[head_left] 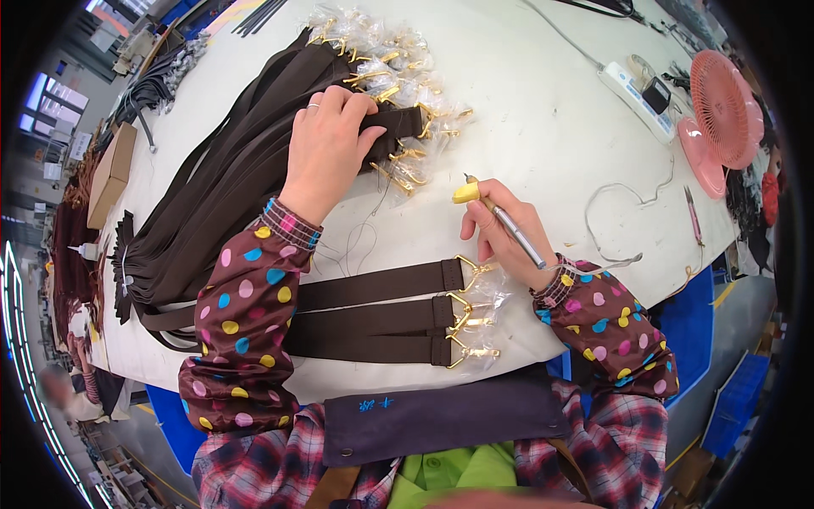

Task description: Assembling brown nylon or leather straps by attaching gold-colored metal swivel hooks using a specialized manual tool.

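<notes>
My left grip (331, 144) holds the brown strap (402, 124), which I should keep flat, while my right grip (512, 249), closed around the silver pen (519, 237), should move gently.

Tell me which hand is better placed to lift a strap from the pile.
Probably the left: the left hand is on the piled straps, while the right hand, apart from them, holds a pen-like tool.
</notes>
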`<state>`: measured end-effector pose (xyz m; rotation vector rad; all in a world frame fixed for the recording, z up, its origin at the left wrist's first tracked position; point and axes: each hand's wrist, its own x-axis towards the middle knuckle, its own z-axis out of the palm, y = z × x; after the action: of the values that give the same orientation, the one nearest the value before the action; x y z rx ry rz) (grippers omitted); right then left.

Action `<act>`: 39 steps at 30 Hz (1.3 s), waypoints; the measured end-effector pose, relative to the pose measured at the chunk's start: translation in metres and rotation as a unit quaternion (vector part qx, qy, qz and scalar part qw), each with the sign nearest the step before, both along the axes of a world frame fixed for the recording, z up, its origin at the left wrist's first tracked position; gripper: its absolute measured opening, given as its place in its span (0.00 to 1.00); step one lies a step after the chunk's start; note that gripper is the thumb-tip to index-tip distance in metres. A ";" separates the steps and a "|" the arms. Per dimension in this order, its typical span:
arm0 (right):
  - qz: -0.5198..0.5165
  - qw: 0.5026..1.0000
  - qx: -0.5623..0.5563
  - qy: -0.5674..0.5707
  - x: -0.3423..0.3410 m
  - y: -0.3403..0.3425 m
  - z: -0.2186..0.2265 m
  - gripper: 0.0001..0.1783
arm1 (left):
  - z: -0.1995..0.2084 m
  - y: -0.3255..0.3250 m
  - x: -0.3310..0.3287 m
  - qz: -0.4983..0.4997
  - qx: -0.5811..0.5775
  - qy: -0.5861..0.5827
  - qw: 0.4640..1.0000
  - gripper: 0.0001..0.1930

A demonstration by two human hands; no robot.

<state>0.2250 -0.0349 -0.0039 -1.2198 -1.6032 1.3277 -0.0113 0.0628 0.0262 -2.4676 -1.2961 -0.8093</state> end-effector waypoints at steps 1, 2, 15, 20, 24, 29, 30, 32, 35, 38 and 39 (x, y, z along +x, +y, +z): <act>-0.001 1.000 0.006 -0.007 0.001 0.001 -0.001 0.10 | 0.000 0.000 0.002 0.005 -0.012 0.008 1.000 0.11; -0.002 1.000 0.010 -0.008 0.001 0.001 0.001 0.10 | 0.000 -0.001 0.003 0.011 -0.023 0.017 1.000 0.10; -0.058 0.967 0.237 -0.075 0.003 0.012 -0.002 0.16 | -0.006 -0.087 -0.008 -0.108 -0.511 -0.234 0.820 0.06; 0.061 0.912 0.391 -0.106 0.003 0.026 0.006 0.17 | -0.003 -0.093 -0.013 -0.214 -0.551 -0.243 0.769 0.06; 0.143 0.919 0.335 -0.151 0.007 0.028 -0.002 0.17 | -0.007 -0.092 -0.014 -0.210 -0.567 -0.221 0.765 0.06; 0.085 0.937 0.292 -0.174 0.006 0.028 -0.004 0.15 | -0.035 -0.082 -0.021 -0.051 -0.440 -0.282 0.851 0.10; 0.092 0.935 0.281 -0.195 0.006 0.028 -0.003 0.15 | -0.035 -0.082 -0.021 -0.027 -0.424 -0.234 0.875 0.09; 0.082 0.941 0.264 -0.195 0.004 0.027 -0.006 0.15 | -0.034 -0.085 -0.015 -0.036 -0.390 -0.188 0.901 0.09; 0.069 0.924 0.314 -0.209 0.009 0.029 -0.005 0.15 | -0.023 -0.090 -0.006 -0.037 -0.326 -0.073 0.942 0.08; 0.075 0.874 0.403 -0.260 0.018 0.033 0.005 0.15 | -0.013 -0.095 0.002 -0.031 -0.296 0.012 0.955 0.09; 0.079 0.849 0.427 -0.301 0.020 0.032 0.007 0.14 | -0.012 -0.095 0.004 -0.039 -0.296 0.028 0.954 0.09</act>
<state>0.2450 -0.0024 0.0033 -0.9515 -2.3935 0.1544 -0.0077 -0.0322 0.0146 -2.9807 -1.6127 -0.3918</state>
